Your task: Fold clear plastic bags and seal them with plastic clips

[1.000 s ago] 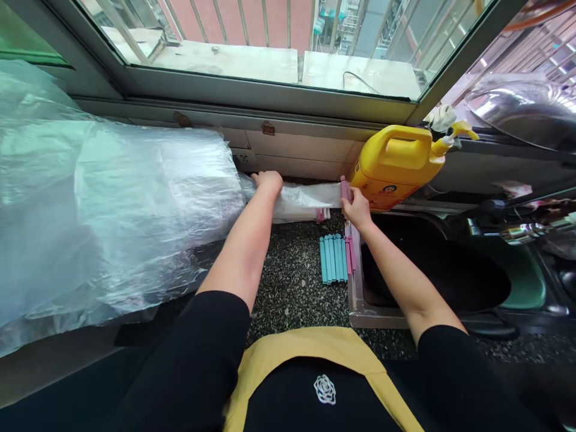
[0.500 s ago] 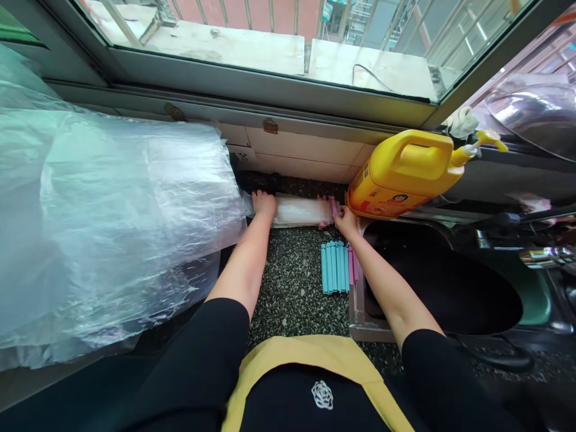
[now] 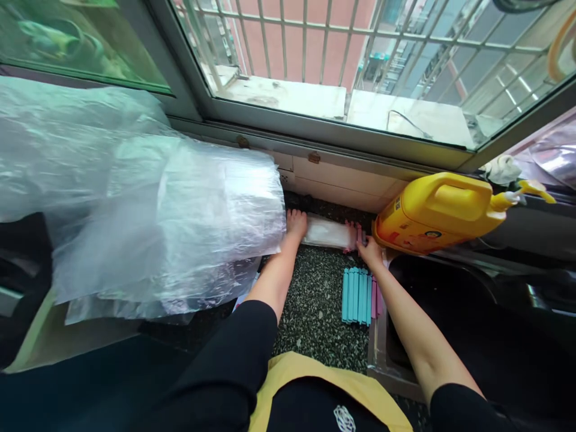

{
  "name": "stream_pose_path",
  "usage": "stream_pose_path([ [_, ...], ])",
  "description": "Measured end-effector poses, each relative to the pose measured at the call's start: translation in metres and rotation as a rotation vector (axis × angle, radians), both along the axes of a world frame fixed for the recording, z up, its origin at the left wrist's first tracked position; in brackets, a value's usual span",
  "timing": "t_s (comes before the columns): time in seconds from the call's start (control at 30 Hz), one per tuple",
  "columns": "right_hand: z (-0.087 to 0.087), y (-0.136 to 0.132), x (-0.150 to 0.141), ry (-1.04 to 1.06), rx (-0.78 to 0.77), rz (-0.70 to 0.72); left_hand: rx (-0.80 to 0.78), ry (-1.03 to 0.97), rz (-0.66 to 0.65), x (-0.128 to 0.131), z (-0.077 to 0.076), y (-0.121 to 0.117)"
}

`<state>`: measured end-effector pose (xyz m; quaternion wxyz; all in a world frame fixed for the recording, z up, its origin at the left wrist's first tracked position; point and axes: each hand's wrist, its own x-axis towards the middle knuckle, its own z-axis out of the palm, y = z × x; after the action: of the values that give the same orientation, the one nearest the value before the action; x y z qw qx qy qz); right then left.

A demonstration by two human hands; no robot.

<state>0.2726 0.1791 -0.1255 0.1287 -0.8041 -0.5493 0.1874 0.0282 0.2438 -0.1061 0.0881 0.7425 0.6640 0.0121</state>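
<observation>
A clear plastic packet with whitish contents (image 3: 328,233) lies flat against the back of the speckled counter. My left hand (image 3: 297,224) is closed over its left end, fingers curled down on the plastic. At the right end, my right hand (image 3: 371,252) pinches a pink sealing clip (image 3: 359,233) that sits across the packet; more pink pieces show beside it. Just in front of my right hand lies a row of several light blue clips (image 3: 356,295), with pink clips (image 3: 377,297) alongside, partly hidden by my forearm.
A yellow pump jug (image 3: 436,210) stands right of the packet. Large sheets of clear plastic (image 3: 198,222) bulge over the left side. At the right is a sink with a dark pan (image 3: 450,312). A low wall and barred window (image 3: 333,126) run behind the counter.
The view has shifted up and left, so everything sits lower and further right. Both hands remain at the packet's ends, with little visible movement against it.
</observation>
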Motion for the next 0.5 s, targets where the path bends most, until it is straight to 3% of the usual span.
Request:
stream_pose_path([
  [0.23,0.029,-0.003,0.003,0.009,-0.005,-0.021,0.12,-0.103,-0.061,0.011,0.032,-0.018],
  [0.43,0.07,-0.004,-0.016,0.06,0.082,0.063,0.2,-0.195,-0.108,0.025,0.078,-0.041],
  [0.5,0.085,-0.001,-0.028,0.091,0.119,0.109,0.295,-0.321,-0.118,0.027,0.096,-0.048],
])
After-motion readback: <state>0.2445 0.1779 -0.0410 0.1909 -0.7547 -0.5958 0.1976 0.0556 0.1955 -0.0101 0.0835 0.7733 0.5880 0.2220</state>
